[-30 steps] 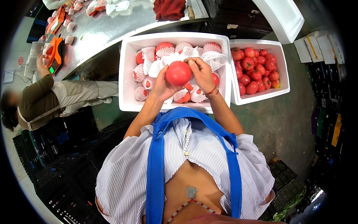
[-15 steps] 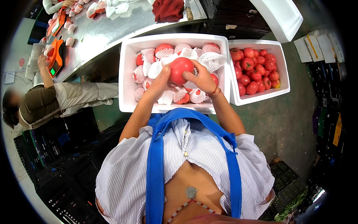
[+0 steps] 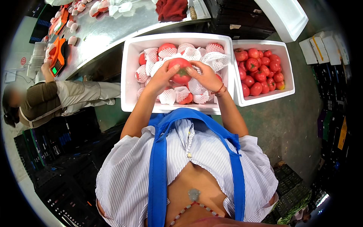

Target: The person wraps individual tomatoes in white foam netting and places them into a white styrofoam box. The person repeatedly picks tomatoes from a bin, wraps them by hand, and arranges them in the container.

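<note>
Between both hands I hold a red tomato [image 3: 180, 68], its green stem end now facing up. My left hand [image 3: 162, 77] grips it from the left, thumb on top. From the right, my right hand [image 3: 205, 77] closes on it, thumb near the stem; a red string bracelet circles that wrist. Below them stands a white foam box [image 3: 130, 53] holding several tomatoes in white foam net sleeves [image 3: 168, 97]. Loose white nets [image 3: 215, 61] lie among them. To its right, a second white foam box [image 3: 289, 75] is filled with bare tomatoes [image 3: 260, 76].
A metal table [image 3: 109, 36] at the far left carries orange scales [image 3: 58, 60], netted tomatoes and a dark red cloth [image 3: 171, 10]. Another person [image 3: 45, 100] stands at its left end. Black crates [image 3: 72, 166] line the left. A white foam lid [image 3: 283, 17] leans at the far right.
The tomato has been turned in my hands, so its stem end shows on top. My fingers have shifted around it. The co-worker at the left has drawn an arm down.
</note>
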{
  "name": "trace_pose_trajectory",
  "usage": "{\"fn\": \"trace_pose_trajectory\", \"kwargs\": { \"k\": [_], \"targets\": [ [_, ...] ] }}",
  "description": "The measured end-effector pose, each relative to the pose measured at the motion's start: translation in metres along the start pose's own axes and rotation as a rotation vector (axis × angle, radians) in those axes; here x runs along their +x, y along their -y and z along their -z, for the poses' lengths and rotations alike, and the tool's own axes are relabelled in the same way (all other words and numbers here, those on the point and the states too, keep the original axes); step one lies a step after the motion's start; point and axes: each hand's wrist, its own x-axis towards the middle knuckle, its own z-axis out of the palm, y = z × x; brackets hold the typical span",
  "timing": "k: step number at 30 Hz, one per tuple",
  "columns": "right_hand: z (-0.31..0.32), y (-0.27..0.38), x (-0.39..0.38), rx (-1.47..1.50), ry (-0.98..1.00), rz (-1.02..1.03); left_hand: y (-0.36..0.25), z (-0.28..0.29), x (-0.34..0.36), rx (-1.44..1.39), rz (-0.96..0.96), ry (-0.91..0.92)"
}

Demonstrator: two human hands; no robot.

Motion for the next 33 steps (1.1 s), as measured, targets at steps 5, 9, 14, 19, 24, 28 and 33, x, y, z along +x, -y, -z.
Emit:
{"fn": "trace_pose_trajectory", "kwargs": {
  "k": [5,9,14,19,24,28,33],
  "targets": [
    [0.019,-0.007,0.001,0.637,-0.133,-0.194,-0.005,0.005,-0.004,-0.421,0.112,0.118],
    [0.027,-0.015,0.011,1.089,-0.276,-0.240,0.004,0.010,-0.005,-0.539,0.130,0.237],
    [0.025,-0.020,0.013,1.064,-0.238,-0.191,0.000,0.004,-0.006,-0.742,0.193,0.226],
    [0.021,-0.016,0.010,0.481,-0.230,0.017,0.013,0.011,-0.004,-0.895,0.190,0.388],
    [0.018,0.026,0.002,0.263,0.012,0.255,0.040,0.019,0.003,-0.814,0.104,0.629],
    [0.024,0.034,-0.003,0.297,0.082,0.315,0.042,0.022,-0.003,-0.712,0.046,0.639],
    [0.027,0.012,-0.013,0.717,0.266,0.015,0.014,0.023,-0.013,-0.472,0.013,0.623]
  ]
}}
